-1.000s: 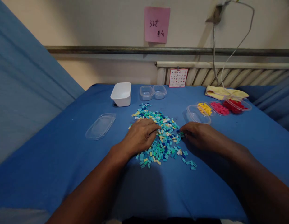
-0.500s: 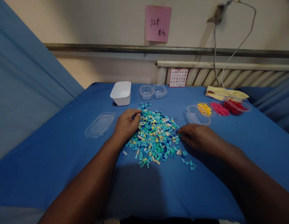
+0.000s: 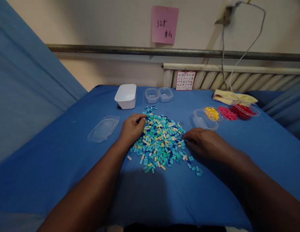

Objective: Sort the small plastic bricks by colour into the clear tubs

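A heap of small toy bricks [image 3: 162, 138], mostly turquoise with pale yellow, dark blue, green and white among them, lies on the blue cloth. At its left edge rests my left hand [image 3: 132, 128], fingers curled and thumb close to the index finger; whatever they hold, if anything, is hidden. My right hand [image 3: 206, 141] touches the right edge of the heap. Its fingers are bent together at the bricks, with the tips in shadow, so I cannot make out what is between them. Several loose turquoise bricks [image 3: 195, 169] lie below that hand.
Behind the heap stand a white tub [image 3: 126, 96] and two clear containers [image 3: 165, 95]. A clear lid [image 3: 104, 129] lies left, another clear piece [image 3: 205, 120] right. Containers hold yellow pieces [image 3: 212, 113], pink pieces [image 3: 227, 113] and red pieces [image 3: 244, 111]. A yellow cloth [image 3: 233, 96] lies behind.
My right hand has shifted very slightly left, its fingertips drawn closer together at the edge of the heap. My left hand has hardly moved.
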`<state>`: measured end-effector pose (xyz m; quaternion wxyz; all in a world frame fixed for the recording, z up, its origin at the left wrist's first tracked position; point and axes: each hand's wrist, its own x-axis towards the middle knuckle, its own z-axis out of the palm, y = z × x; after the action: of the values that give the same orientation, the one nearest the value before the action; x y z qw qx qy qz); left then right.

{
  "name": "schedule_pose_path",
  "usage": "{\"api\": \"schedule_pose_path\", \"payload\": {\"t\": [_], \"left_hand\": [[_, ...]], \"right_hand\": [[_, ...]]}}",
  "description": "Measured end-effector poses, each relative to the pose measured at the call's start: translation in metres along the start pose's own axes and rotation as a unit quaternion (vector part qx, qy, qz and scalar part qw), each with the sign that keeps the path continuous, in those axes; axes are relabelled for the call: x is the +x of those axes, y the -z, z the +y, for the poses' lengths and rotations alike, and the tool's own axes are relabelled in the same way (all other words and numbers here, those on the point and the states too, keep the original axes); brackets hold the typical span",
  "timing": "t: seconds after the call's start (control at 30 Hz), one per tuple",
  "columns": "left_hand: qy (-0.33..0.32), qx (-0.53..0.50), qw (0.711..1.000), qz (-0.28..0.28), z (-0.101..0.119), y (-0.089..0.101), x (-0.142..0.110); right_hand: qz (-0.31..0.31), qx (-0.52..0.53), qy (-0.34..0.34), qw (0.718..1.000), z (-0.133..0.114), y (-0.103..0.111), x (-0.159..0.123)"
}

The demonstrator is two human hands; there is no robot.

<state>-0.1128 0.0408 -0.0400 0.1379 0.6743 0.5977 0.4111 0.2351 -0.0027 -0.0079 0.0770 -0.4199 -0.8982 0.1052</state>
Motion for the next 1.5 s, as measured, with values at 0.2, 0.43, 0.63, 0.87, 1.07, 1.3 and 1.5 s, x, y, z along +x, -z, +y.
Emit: {"api": "schedule_pose_path", "payload": {"t": [0.2, 0.43, 0.63, 0.87, 1.07, 1.3, 1.5], "left_hand": [[0.003, 0.0, 1.0, 0.006, 0.0, -0.002, 0.001], [-0.01, 0.008, 1.0, -0.003, 0.002, 0.0, 0.001], [-0.004, 0.011, 1.0, 0.002, 0.001, -0.001, 0.002], [-0.008, 0.02, 1.0, 0.003, 0.004, 0.0, 0.002], [-0.003, 0.019, 1.0, 0.001, 0.003, -0.001, 0.002], [0.0, 0.02, 1.0, 0.002, 0.004, -0.002, 0.002], [0.012, 0.02, 1.0, -0.007, 0.006, -0.001, 0.001]], "right_hand": [[0.043, 0.02, 0.005, 0.999, -0.005, 0.007, -0.001], [0.242, -0.035, -0.081, 0.966, 0.044, 0.033, -0.012], [0.18, 0.07, -0.064, 0.979, 0.041, 0.047, -0.028], [-0.149, 0.167, -0.013, 0.975, -0.023, 0.044, -0.045], [-0.161, 0.172, -0.014, 0.972, -0.025, 0.026, -0.025], [-0.081, 0.16, 0.033, 0.983, -0.032, 0.014, -0.012], [-0.109, 0.169, 0.012, 0.98, -0.023, 0.017, -0.017]]}}
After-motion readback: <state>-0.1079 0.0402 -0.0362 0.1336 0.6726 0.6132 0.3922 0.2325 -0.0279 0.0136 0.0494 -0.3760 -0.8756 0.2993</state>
